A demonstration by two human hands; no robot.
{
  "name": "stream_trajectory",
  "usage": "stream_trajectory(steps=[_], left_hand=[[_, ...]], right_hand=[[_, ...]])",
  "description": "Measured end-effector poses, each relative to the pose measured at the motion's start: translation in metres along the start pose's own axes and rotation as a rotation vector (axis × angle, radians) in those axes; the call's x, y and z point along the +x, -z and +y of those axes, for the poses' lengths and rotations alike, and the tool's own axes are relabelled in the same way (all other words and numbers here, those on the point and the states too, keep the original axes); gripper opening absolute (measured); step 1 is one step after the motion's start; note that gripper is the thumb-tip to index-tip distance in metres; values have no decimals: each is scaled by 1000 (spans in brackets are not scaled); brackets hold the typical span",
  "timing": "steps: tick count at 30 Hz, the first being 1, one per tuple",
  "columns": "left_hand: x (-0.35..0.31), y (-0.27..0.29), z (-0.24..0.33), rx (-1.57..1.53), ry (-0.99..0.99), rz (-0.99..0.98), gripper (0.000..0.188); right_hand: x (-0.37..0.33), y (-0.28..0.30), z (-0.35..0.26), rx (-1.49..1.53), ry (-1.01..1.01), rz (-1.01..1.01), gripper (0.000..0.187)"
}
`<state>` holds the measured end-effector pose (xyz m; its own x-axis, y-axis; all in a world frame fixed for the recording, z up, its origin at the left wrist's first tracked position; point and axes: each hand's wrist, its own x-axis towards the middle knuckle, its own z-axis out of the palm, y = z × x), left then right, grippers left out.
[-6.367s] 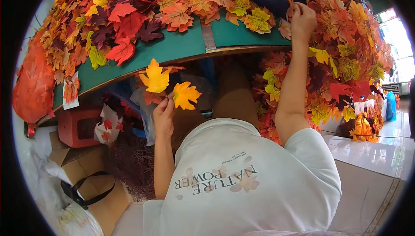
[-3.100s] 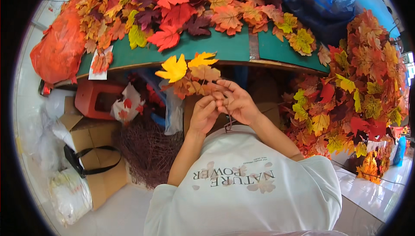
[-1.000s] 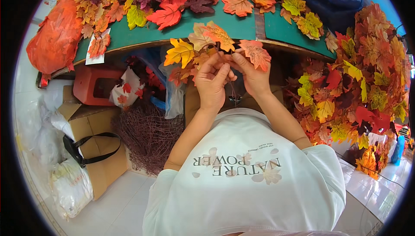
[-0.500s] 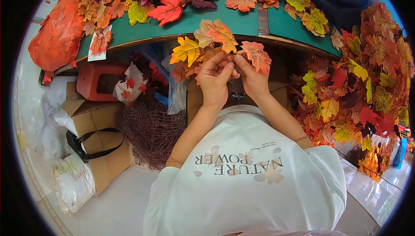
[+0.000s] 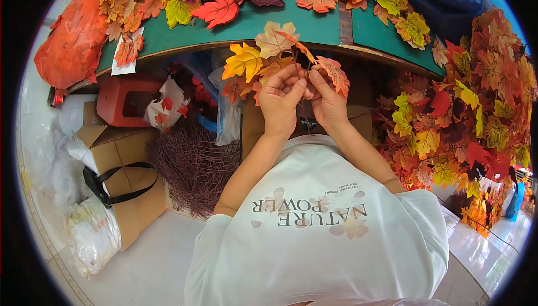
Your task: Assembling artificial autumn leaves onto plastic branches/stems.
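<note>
Close together at the table's front edge, both my hands pinch at the stems of artificial maple leaves. My left hand (image 5: 282, 101) is closed round the stem of a spray with a yellow-orange leaf (image 5: 243, 63), a pale beige leaf (image 5: 274, 39) and darker orange ones behind the fingers. My right hand (image 5: 328, 101) has its thumb and fingers pressed together on the stem of an orange-red leaf (image 5: 334, 74), right beside the left fingertips. A thin dark stem stands up between the hands; where exactly the stems meet is hidden by my fingers.
The green tabletop (image 5: 235, 28) carries heaps of red, orange and purple leaves (image 5: 218, 9). At right rises a large pile of leaf sprays (image 5: 482, 98). Below left are a red plastic stool (image 5: 126, 102), a cardboard box (image 5: 134, 185) and a bundle of brown stems (image 5: 193, 168).
The orange leaf above my hands has turned edge-on and the beige leaf shows more fully. The orange-red leaf at my right hand has tilted. Both hands stay at about the same place.
</note>
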<state>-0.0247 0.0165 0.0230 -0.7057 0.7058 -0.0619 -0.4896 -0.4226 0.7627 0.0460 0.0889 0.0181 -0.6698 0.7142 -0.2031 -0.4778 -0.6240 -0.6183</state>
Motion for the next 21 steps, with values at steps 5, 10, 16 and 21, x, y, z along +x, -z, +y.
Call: stream_trajectory(steps=[5, 10, 16, 21], left_hand=[[0, -1, 1, -12, 13, 47, 28], [1, 7, -5, -12, -3, 35, 27], [1, 15, -7, -60, -2, 95, 23], [-3, 28, 0, -176, 57, 249, 16]], right_hand=[[3, 4, 0, -90, 26, -65, 14], [4, 3, 3, -152, 69, -30, 17], [1, 0, 5, -375, 125, -105, 16], [39, -18, -20, -1129, 579, -678, 8]])
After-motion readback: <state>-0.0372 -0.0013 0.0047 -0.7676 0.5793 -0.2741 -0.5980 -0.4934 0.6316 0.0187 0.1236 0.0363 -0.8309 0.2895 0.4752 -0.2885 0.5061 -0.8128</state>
